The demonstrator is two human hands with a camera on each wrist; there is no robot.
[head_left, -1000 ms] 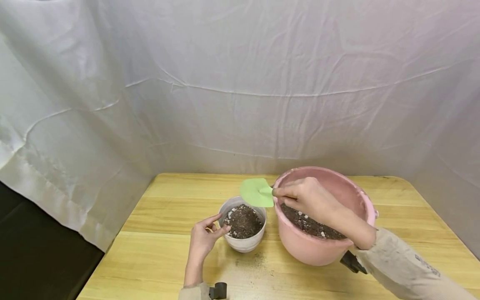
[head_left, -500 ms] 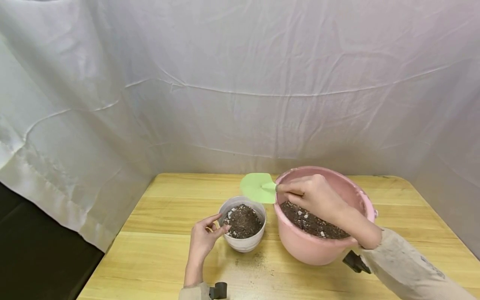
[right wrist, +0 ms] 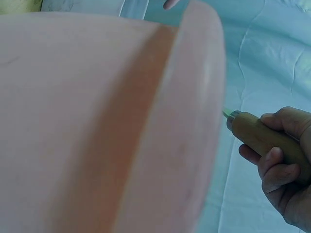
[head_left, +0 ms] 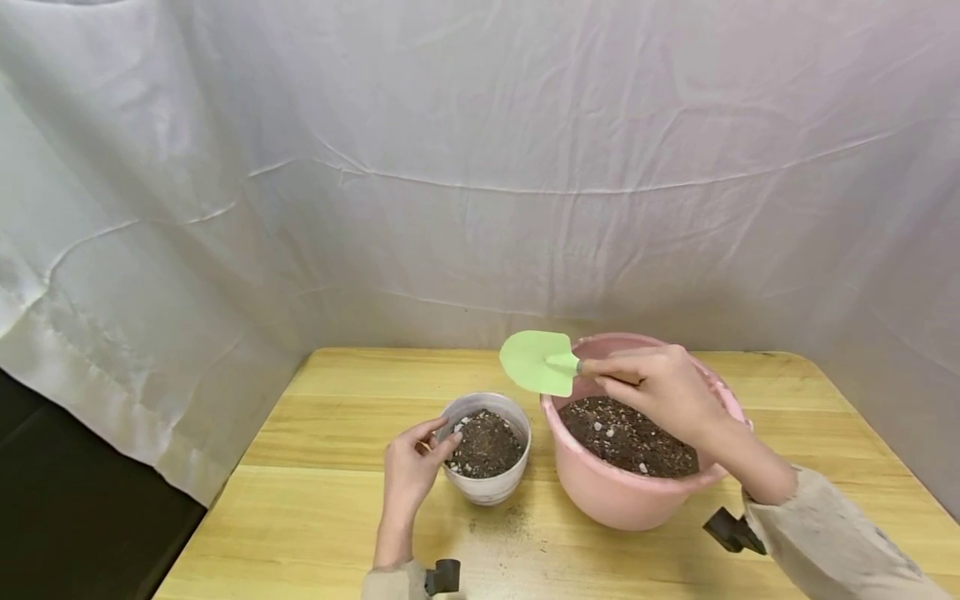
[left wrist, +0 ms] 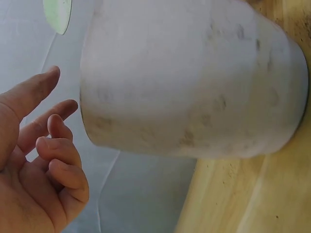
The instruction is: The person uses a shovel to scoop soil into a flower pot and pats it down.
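A small white pot (head_left: 487, 487) filled with dark soil stands on the wooden table (head_left: 337, 425). My left hand (head_left: 411, 471) is at its left side with thumb and forefinger by the rim. In the left wrist view my left hand (left wrist: 39, 160) has loosely curled fingers a little apart from the white pot (left wrist: 194, 82). To the right stands a pink bucket (head_left: 600, 492) of soil. My right hand (head_left: 660, 387) grips the wooden handle of a green trowel (head_left: 538, 362), whose bare blade hangs over the bucket's left rim. The right wrist view shows my right hand (right wrist: 279, 162) round the handle (right wrist: 255, 133) beside the bucket wall (right wrist: 97, 121).
Spilled soil specks (head_left: 498, 525) lie on the table in front of the white pot. A white cloth (head_left: 480, 167) hangs behind the table and drapes over its left side. The table's left edge drops to a dark floor (head_left: 67, 517).
My right hand has raised the trowel and carried it right, from above the white pot's far rim to above the bucket's rim. My left hand has closed in slightly on the pot.
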